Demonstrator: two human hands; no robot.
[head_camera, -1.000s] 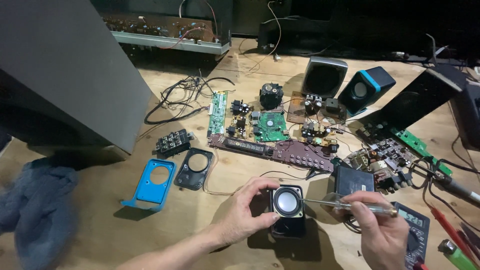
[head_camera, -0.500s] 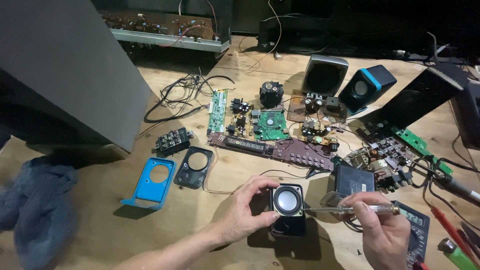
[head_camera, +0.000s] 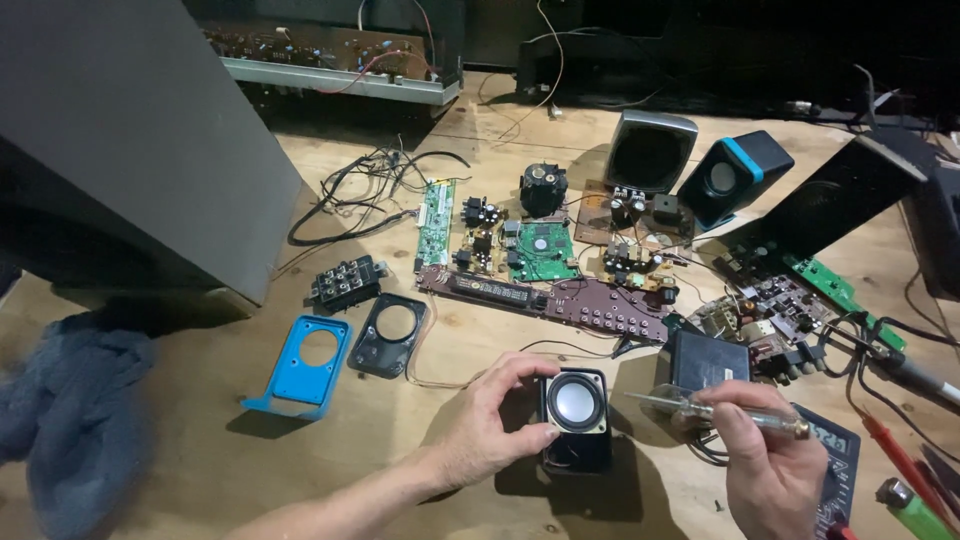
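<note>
Now the left hand grips the small speaker upright on the table; the right hand pinches a screwdriver, tip just beside the speaker's cone.

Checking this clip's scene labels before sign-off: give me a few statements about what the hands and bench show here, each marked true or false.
1. The left hand grips a small black speaker with its cone facing up. True.
2. The right hand holds a soldering iron. False: it holds a clear-handled screwdriver.
3. The blue faceplate lies left of the black faceplate. True.
4. The grey cloth covers the green circuit board. False: the cloth lies far left, the board bare.
5. The screwdriver tip points toward the speaker. True.
</note>
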